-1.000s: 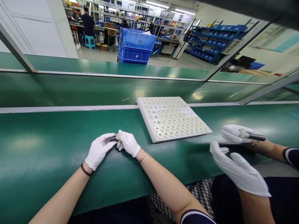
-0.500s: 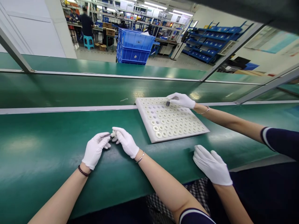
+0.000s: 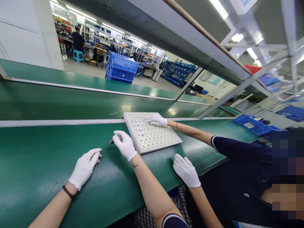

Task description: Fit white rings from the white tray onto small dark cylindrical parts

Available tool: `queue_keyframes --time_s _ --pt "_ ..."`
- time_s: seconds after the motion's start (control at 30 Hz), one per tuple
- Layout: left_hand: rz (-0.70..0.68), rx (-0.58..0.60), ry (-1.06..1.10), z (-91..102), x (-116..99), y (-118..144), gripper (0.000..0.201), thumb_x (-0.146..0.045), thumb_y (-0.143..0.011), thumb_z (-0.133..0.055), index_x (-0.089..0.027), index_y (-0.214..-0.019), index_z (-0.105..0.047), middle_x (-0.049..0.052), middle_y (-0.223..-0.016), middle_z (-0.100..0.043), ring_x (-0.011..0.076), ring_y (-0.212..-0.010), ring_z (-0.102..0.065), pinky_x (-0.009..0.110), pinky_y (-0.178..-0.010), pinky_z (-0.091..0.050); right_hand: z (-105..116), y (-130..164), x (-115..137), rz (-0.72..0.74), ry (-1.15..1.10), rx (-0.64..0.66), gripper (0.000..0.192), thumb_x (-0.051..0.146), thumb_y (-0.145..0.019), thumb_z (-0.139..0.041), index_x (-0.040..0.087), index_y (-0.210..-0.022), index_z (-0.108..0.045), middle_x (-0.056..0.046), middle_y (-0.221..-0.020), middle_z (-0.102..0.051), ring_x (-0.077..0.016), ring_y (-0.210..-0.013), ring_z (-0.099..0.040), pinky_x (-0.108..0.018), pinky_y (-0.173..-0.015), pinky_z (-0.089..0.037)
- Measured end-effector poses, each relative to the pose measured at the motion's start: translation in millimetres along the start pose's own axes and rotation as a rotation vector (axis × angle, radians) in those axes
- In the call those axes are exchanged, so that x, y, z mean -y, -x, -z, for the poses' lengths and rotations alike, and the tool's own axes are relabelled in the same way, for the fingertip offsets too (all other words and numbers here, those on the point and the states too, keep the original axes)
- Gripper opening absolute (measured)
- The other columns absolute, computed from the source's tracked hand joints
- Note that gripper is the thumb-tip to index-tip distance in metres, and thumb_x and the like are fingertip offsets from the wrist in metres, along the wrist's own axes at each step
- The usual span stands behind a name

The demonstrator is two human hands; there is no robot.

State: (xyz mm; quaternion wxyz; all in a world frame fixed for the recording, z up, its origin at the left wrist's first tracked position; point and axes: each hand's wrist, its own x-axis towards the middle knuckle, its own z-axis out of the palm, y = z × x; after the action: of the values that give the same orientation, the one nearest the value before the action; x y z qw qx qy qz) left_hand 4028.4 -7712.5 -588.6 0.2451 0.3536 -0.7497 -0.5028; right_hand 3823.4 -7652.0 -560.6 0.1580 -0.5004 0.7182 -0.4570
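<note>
My gloved right hand (image 3: 125, 145) is raised over the green bench (image 3: 47, 142), just left of the white tray (image 3: 161, 147). Its fingers are closed on a small dark part (image 3: 111, 141), whose end sticks out at the left; the rest is hidden by the glove. My left hand (image 3: 84, 167), also in a white glove, hovers low over the bench to the left. Its fingers are loosely stretched, and nothing shows in them. Rows of pale rings with round holes fill the tray.
A co-worker at the right reaches a gloved hand (image 3: 156, 119) over the tray's back; their other gloved hand (image 3: 186, 171) is at the bench's front edge. A metal frame (image 3: 187, 84) rises behind the bench. Blue crates (image 3: 121, 68) stand beyond, and a blue bin (image 3: 255, 125) sits far right.
My hands have come apart; the small dark part left with my right hand, and my left moved down and away. The view has swung right. The co-worker's dark piece no longer shows.
</note>
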Motion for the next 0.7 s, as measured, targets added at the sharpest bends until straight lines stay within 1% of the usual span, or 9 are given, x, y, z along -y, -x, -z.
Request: queue_keyframes --time_s 0.07,0.13,0.2,0.27,0.33,0.4,0.5,0.6,0.7 --pt "-0.003 0.030 -0.067 -0.3 0 0 0.041 -0.050 -0.089 -0.042 -0.022 -0.108 -0.064 0.005 -0.094 -0.072 0.0217 -0.080 -0.068 0.037 -0.081 -0.052 33 -27 -6 -0.014 0.170 -0.107 0.037 0.039 -0.092 -0.048 0.018 -0.120 -0.059 -0.007 -0.105 -0.068 -0.0174 -0.096 -0.062 -0.031 -0.092 -0.047" --pt "-0.014 0.051 -0.108 -0.4 -3 0 0.041 -0.049 -0.089 -0.040 -0.022 -0.108 -0.066 0.005 -0.096 -0.073 0.0228 -0.082 -0.068 0.038 -0.083 -0.052 67 -54 -14 -0.073 0.421 -0.190 0.037 0.036 -0.093 -0.046 0.019 -0.123 -0.059 -0.008 -0.116 -0.065 -0.0195 -0.108 -0.058 -0.032 -0.099 -0.042" --pt "-0.039 0.047 -0.142 -0.4 -6 0 0.041 -0.049 -0.088 -0.041 -0.022 -0.105 -0.067 0.006 -0.097 -0.074 0.0243 -0.086 -0.069 0.037 -0.081 -0.052 93 -78 -26 -0.173 0.585 -0.210 0.039 0.033 -0.094 -0.043 0.018 -0.127 -0.056 -0.011 -0.122 -0.062 -0.0208 -0.110 -0.057 -0.032 -0.099 -0.041" --pt "-0.067 0.031 -0.165 -0.6 -8 0 0.041 -0.049 -0.087 -0.041 -0.022 -0.103 -0.069 0.007 -0.098 -0.074 0.0259 -0.090 -0.069 0.037 -0.080 -0.053 108 -95 -40 -0.246 0.651 -0.199 0.040 0.031 -0.095 -0.042 0.015 -0.128 -0.055 -0.014 -0.121 -0.062 -0.0221 -0.107 -0.059 -0.032 -0.096 -0.042" --pt "-0.086 0.021 -0.168 -0.9 -9 0 0.041 -0.049 -0.087 -0.042 -0.022 -0.102 -0.070 0.007 -0.099 -0.074 0.0267 -0.092 -0.069 0.037 -0.081 -0.053 110 -104 -55 -0.289 0.697 -0.181 0.039 0.030 -0.095 -0.042 0.011 -0.125 -0.055 -0.017 -0.119 -0.062 -0.0241 -0.107 -0.059 -0.033 -0.093 -0.042" --pt "-0.091 0.023 -0.167 -1.4 -8 -1 0.042 -0.049 -0.087 -0.042 -0.022 -0.102 -0.070 0.008 -0.099 -0.075 0.0270 -0.093 -0.069 0.038 -0.083 -0.053 106 -109 -69 -0.322 0.750 -0.161 0.036 0.031 -0.095 -0.042 0.009 -0.120 -0.058 -0.019 -0.118 -0.062 -0.0257 -0.108 -0.058 -0.034 -0.091 -0.042" --pt "-0.082 0.046 -0.187 -2.3 -6 -2 0.044 -0.050 -0.088 -0.040 -0.021 -0.104 -0.069 0.007 -0.102 -0.074 0.0267 -0.097 -0.068 0.040 -0.090 -0.051 100 -112 -84 -0.347 0.820 -0.136 0.036 0.037 -0.097 -0.040 0.010 -0.110 -0.059 -0.017 -0.111 -0.065 -0.0260 -0.102 -0.060 -0.034 -0.086 -0.043" --pt "-0.067 0.071 -0.219 -2.8 -4 -2 0.046 -0.049 -0.087 -0.037 -0.021 -0.107 -0.069 0.006 -0.109 -0.072 0.0259 -0.105 -0.065 0.041 -0.099 -0.047 100 -114 -89 -0.346 0.880 -0.104 0.039 0.044 -0.097 -0.038 0.011 -0.105 -0.058 -0.015 -0.102 -0.066 -0.0254 -0.095 -0.061 -0.033 -0.080 -0.043" --pt "-0.052 0.087 -0.238 -2.7 -3 -2 0.048 -0.051 -0.087 -0.036 -0.021 -0.108 -0.068 0.005 -0.114 -0.071 0.0253 -0.109 -0.063 0.041 -0.102 -0.044 102 -113 -88 -0.303 0.940 -0.056 0.043 0.048 -0.098 -0.035 0.013 -0.105 -0.058 -0.015 -0.103 -0.065 -0.0253 -0.096 -0.060 -0.033 -0.080 -0.042"
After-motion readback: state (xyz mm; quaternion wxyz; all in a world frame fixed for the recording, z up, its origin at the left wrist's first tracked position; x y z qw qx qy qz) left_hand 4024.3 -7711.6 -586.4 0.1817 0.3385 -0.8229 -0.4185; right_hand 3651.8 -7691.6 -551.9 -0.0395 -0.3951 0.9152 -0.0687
